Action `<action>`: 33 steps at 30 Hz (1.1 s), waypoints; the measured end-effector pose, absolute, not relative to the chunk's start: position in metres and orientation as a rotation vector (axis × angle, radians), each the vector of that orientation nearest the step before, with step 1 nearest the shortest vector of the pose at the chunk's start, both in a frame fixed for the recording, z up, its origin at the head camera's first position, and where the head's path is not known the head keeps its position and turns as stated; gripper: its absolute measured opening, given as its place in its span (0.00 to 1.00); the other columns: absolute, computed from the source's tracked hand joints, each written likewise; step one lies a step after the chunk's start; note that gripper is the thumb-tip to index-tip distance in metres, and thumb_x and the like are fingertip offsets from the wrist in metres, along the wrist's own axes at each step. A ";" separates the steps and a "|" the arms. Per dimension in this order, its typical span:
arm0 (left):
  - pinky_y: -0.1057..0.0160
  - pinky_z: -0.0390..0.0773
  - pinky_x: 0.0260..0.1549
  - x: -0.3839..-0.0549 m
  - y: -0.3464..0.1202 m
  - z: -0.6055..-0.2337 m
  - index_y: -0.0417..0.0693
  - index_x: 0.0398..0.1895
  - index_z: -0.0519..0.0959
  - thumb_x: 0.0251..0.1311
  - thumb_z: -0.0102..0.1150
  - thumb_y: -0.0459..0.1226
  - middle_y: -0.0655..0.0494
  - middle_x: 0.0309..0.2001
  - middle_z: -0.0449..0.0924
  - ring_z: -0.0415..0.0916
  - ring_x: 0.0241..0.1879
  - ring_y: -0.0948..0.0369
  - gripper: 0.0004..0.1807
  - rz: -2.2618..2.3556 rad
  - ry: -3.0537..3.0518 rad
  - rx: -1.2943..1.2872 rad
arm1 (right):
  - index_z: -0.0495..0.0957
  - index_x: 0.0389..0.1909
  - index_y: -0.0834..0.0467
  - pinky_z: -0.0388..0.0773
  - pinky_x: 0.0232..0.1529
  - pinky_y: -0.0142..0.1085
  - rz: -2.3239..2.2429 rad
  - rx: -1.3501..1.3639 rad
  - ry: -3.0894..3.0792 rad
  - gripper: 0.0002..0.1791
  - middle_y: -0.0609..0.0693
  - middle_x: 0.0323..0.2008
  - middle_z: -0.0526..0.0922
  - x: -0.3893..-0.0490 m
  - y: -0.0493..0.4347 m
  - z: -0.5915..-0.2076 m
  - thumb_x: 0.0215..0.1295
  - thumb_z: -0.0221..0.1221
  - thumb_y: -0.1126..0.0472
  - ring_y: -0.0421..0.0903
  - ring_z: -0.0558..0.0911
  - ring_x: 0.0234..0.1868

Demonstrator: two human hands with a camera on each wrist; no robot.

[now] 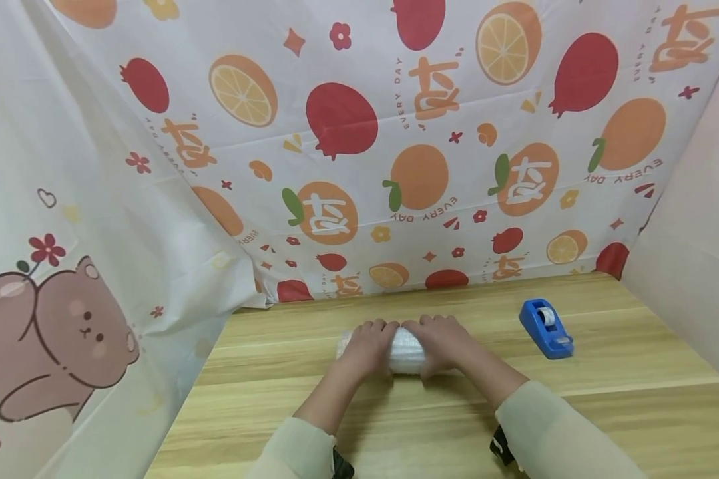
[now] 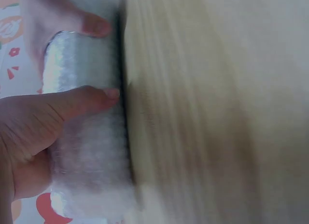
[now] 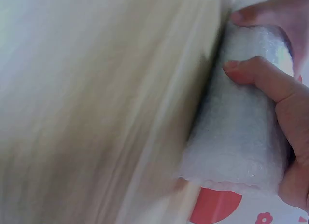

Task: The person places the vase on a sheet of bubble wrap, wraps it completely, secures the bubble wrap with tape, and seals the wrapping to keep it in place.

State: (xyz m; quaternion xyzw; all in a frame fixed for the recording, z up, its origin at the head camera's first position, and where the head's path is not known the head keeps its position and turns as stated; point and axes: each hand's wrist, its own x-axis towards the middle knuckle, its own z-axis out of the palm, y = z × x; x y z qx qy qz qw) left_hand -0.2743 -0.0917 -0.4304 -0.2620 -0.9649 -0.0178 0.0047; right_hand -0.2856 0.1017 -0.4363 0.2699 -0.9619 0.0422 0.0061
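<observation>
A roll of clear bubble wrap (image 1: 407,351) lies crosswise on the wooden table, in front of the printed curtain. My left hand (image 1: 368,346) grips its left part, fingers over the far side and thumb on the near side. The right hand (image 1: 442,341) grips the right part the same way. Between the hands a short stretch of the roll shows. In the left wrist view the left thumb (image 2: 89,99) lies along the bubbled surface. The right wrist view shows the right thumb (image 3: 256,74) pressed on the wrap, with the roll's end (image 3: 227,183) below it.
A blue tape dispenser (image 1: 545,329) with a roll of tape stands on the table (image 1: 635,412) to the right. Behind the table hangs a white curtain (image 1: 371,233) with fruit prints. Another curtain (image 1: 174,279) with a bear print hangs at the left, and a pale wall (image 1: 695,266) bounds the right.
</observation>
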 end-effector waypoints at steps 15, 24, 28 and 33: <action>0.48 0.69 0.62 -0.266 -0.091 -0.444 0.49 0.65 0.66 0.29 0.84 0.43 0.47 0.56 0.75 0.72 0.57 0.47 0.52 -0.051 -2.869 -0.861 | 0.71 0.59 0.46 0.75 0.42 0.41 0.628 0.924 -3.323 0.46 0.39 0.40 0.78 -0.296 0.110 -0.422 0.31 0.77 0.50 0.41 0.77 0.40; 0.50 0.74 0.55 -0.274 -0.086 -0.437 0.51 0.61 0.69 0.26 0.84 0.46 0.50 0.51 0.78 0.75 0.49 0.50 0.51 -0.004 -2.891 -0.847 | 0.68 0.65 0.44 0.75 0.38 0.41 0.636 0.910 -3.254 0.51 0.41 0.42 0.77 -0.292 0.116 -0.421 0.32 0.77 0.47 0.42 0.76 0.40; 0.51 0.75 0.53 -0.280 -0.088 -0.431 0.51 0.63 0.70 0.24 0.85 0.47 0.50 0.51 0.79 0.76 0.48 0.50 0.53 -0.030 -2.969 -0.837 | 0.62 0.72 0.38 0.74 0.44 0.47 0.445 0.886 -3.125 0.55 0.46 0.50 0.77 -0.282 0.116 -0.425 0.37 0.75 0.41 0.46 0.75 0.46; 0.51 0.76 0.52 -0.286 -0.089 -0.427 0.52 0.63 0.70 0.23 0.85 0.47 0.51 0.51 0.78 0.76 0.48 0.50 0.54 -0.057 -3.076 -0.821 | 0.58 0.74 0.39 0.71 0.53 0.56 0.147 0.904 -2.965 0.57 0.49 0.57 0.75 -0.272 0.113 -0.434 0.41 0.74 0.37 0.51 0.74 0.55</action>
